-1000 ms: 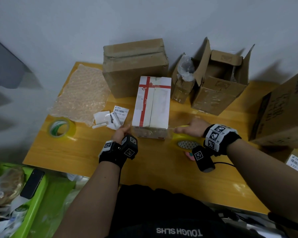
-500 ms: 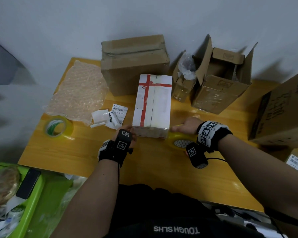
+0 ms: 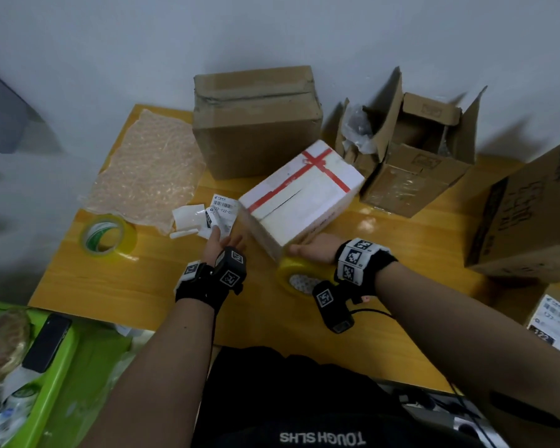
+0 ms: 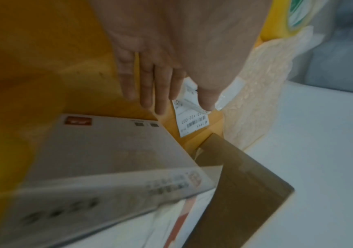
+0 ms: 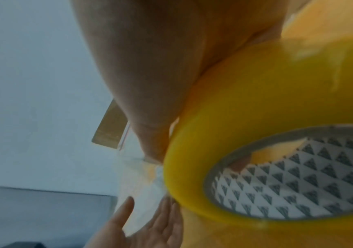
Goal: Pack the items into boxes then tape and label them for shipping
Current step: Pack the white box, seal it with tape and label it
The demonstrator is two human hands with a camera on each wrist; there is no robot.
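A white box (image 3: 301, 195) with a red tape cross lies diagonally in the middle of the yellow table (image 3: 126, 286). Its near corner meets my right hand (image 3: 307, 252). That hand grips a yellow tape roll (image 3: 299, 279) held against the box's near corner. In the right wrist view the thumb lies along the roll (image 5: 266, 117) and a fingertip shows inside its core. My left hand (image 3: 227, 240) hovers just left of the box, fingers straight, holding nothing. The left wrist view shows those fingers (image 4: 156, 80) above the white box (image 4: 107, 159) and a shipping label (image 4: 192, 120).
A second tape roll (image 3: 109, 237) and bubble wrap (image 3: 149, 169) lie at the left. Behind stand a closed brown box (image 3: 256, 121), a small open box (image 3: 356, 134) and an open carton (image 3: 424, 150). A big carton (image 3: 530, 215) is at the right, a green bin (image 3: 46, 367) below left.
The white box has swung from straight to diagonal, its far end now to the right. My left hand has let go of the box's near end and opened.
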